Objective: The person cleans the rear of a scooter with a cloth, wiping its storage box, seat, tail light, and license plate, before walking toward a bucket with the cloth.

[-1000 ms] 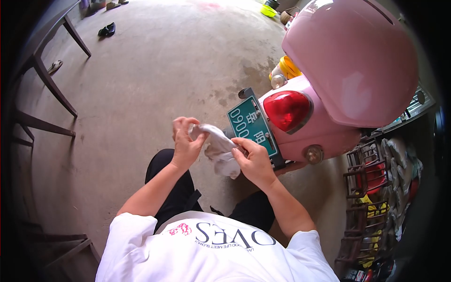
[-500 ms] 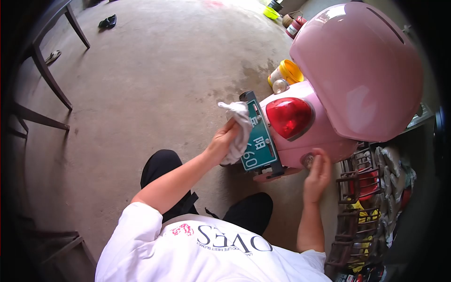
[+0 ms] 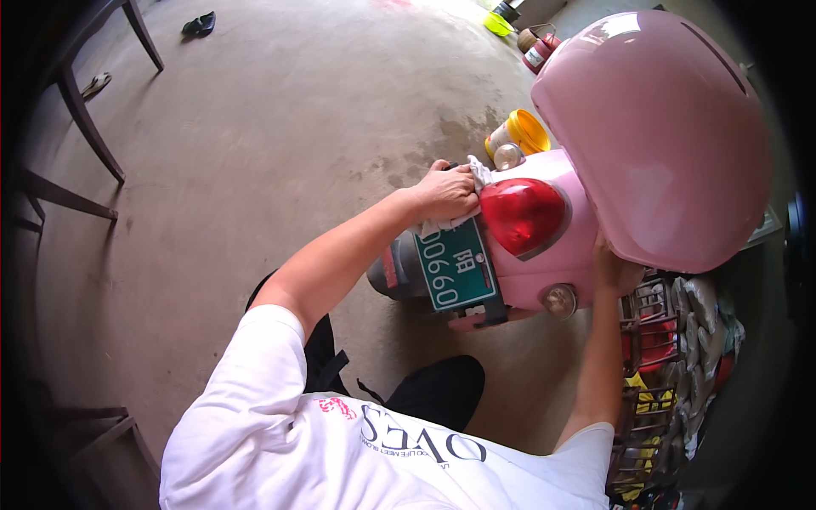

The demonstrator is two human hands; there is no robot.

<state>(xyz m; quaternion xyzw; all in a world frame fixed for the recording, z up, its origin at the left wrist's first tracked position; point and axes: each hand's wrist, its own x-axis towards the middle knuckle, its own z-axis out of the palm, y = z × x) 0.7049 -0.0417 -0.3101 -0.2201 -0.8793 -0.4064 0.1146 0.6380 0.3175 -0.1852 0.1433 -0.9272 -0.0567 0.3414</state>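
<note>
The white cloth point(image 3: 478, 172) is bunched beneath and around the left hand point(image 3: 446, 191), at the far end of the green number plate point(image 3: 459, 268) on the back of the scooter point(image 3: 533, 272); one part of it shows beyond the fingers beside the red tail light point(image 3: 523, 212), and another comes out below the palm over the plate. The left hand grasps the cloth, its fingers bent over the plate's far end; how tightly it grips cannot be told.

The cloth is crumpled, so no clear long axis shows; the plate's long axis runs roughly away from the person, with the covered end farther off and the uncovered end nearer the knees. The left hand is the nearer one, right on the cloth; the right hand point(image 3: 616, 270) is well apart, to the right past the tail light, just under the lower edge of the pink box point(image 3: 663, 144). Its fingers are partly hidden there; whether it grips the scooter or only rests against it cannot be told.

Farther out, a round lamp point(image 3: 508, 156) sits just beyond the cloth, with a yellow bucket point(image 3: 527, 132) behind it; a second lamp point(image 3: 559, 301) is between the plate and the right forearm; the rear tyre point(image 3: 391, 276) shows left of the plate.
</note>
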